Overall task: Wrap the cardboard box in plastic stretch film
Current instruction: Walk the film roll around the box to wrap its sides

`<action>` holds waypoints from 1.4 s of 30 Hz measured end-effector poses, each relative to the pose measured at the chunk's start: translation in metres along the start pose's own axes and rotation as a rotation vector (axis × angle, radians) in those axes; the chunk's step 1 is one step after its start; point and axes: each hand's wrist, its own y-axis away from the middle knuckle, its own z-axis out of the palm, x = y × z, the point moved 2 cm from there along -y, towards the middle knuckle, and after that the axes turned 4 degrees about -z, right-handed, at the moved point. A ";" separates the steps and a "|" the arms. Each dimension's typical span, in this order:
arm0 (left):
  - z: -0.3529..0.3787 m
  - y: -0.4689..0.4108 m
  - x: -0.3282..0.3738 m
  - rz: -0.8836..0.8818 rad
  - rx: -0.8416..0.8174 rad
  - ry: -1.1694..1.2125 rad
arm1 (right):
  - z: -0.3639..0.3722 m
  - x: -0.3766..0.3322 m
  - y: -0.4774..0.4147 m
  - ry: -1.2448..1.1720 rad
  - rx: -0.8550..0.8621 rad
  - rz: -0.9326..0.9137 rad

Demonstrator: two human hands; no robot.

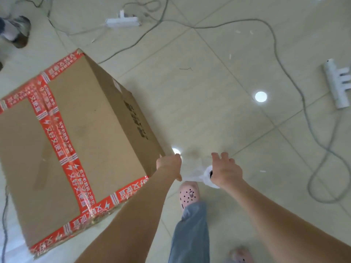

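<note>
Two bare forearms reach down from the lower edge. The left hand (168, 165) sits at the near bottom corner of the cardboard box (91, 118); its fingers bend away out of sight, so whether they hold anything cannot be told. The right hand (227, 172) grips one end of a white roll of stretch film (208, 176), fingers spread and bent over it. A short, crumpled stretch of film (191, 173) runs from the roll toward the left thumb.

The tiled floor (209, 92) fills the view, pale and glossy, with a round light reflection (260, 96). The box stands on it at the left, sealed along its top seams and edges with red tape (58, 133) printed with white lightning bolts and Chinese characters; "又好又便宜" can be read. Dark print on the box's right side is too blurred to read.

A grey-blue trouser leg (190, 234) and a pink clog with holes (189, 193) stand below the hands, with a second clog (240, 254) at the bottom edge. Grey cables (284, 69) loop across the tiles to a white power strip (123, 20) at the top and another strip (337, 84) at the right. Someone else's shoe (17, 29) shows at the upper left.
</note>
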 end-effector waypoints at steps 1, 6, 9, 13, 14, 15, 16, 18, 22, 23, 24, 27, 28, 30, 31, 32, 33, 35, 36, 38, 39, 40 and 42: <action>0.005 -0.006 0.000 0.009 -0.034 -0.018 | 0.003 0.002 -0.004 -0.002 -0.045 0.005; 0.029 -0.018 0.008 0.039 -0.083 -0.157 | 0.011 0.007 -0.024 0.054 -0.095 -0.052; 0.028 -0.021 0.008 0.048 -0.037 -0.234 | 0.006 0.009 -0.035 0.138 -0.132 -0.106; 0.009 -0.018 0.002 0.047 -0.011 -0.272 | -0.010 0.002 -0.048 0.161 -0.088 -0.176; 0.005 -0.016 -0.001 0.035 -0.012 -0.281 | -0.015 0.001 -0.050 0.143 -0.070 -0.169; 0.001 -0.015 -0.006 0.021 -0.022 -0.293 | -0.019 -0.001 -0.053 0.125 -0.053 -0.160; -0.006 -0.012 -0.011 0.015 -0.028 -0.304 | -0.024 -0.002 -0.057 0.109 -0.036 -0.153; -0.021 -0.009 -0.022 0.018 -0.010 -0.327 | -0.033 -0.007 -0.062 0.093 -0.008 -0.153; -0.051 -0.008 -0.033 0.003 0.045 -0.280 | -0.052 -0.023 -0.079 0.138 0.010 -0.164; -0.054 -0.012 -0.034 -0.004 0.064 -0.264 | -0.057 -0.027 -0.085 0.165 0.010 -0.175; -0.055 -0.016 -0.033 -0.014 0.080 -0.231 | -0.061 -0.030 -0.089 0.195 0.016 -0.188; -0.049 -0.032 -0.032 -0.053 0.097 0.047 | -0.069 -0.034 -0.098 0.232 0.037 -0.216; -0.046 -0.037 -0.030 -0.068 0.087 0.189 | -0.070 -0.033 -0.099 0.232 0.042 -0.216; -0.040 -0.043 -0.025 -0.086 0.042 0.376 | -0.071 -0.031 -0.099 0.238 0.037 -0.207; -0.038 -0.044 -0.021 -0.076 0.034 0.387 | -0.071 -0.029 -0.099 0.238 0.032 -0.204; -0.035 -0.044 -0.016 -0.059 0.047 0.342 | -0.071 -0.027 -0.099 0.232 0.030 -0.205; -0.032 -0.046 -0.011 -0.041 0.074 0.277 | -0.070 -0.025 -0.099 0.222 0.029 -0.208; -0.027 -0.051 -0.004 -0.030 0.102 0.221 | -0.068 -0.023 -0.098 0.204 0.040 -0.223; -0.024 -0.055 -0.001 -0.024 0.092 0.220 | -0.066 -0.022 -0.099 0.196 0.052 -0.232; -0.019 -0.063 0.006 -0.021 0.063 0.266 | -0.063 -0.021 -0.099 0.167 0.079 -0.247; -0.019 -0.065 0.008 -0.023 0.075 0.300 | -0.063 -0.021 -0.100 0.148 0.086 -0.251; -0.022 -0.066 0.009 -0.024 0.110 0.332 | -0.063 -0.021 -0.101 0.129 0.090 -0.253; -0.033 -0.063 0.006 -0.010 0.192 0.361 | -0.068 -0.022 -0.104 0.098 0.095 -0.245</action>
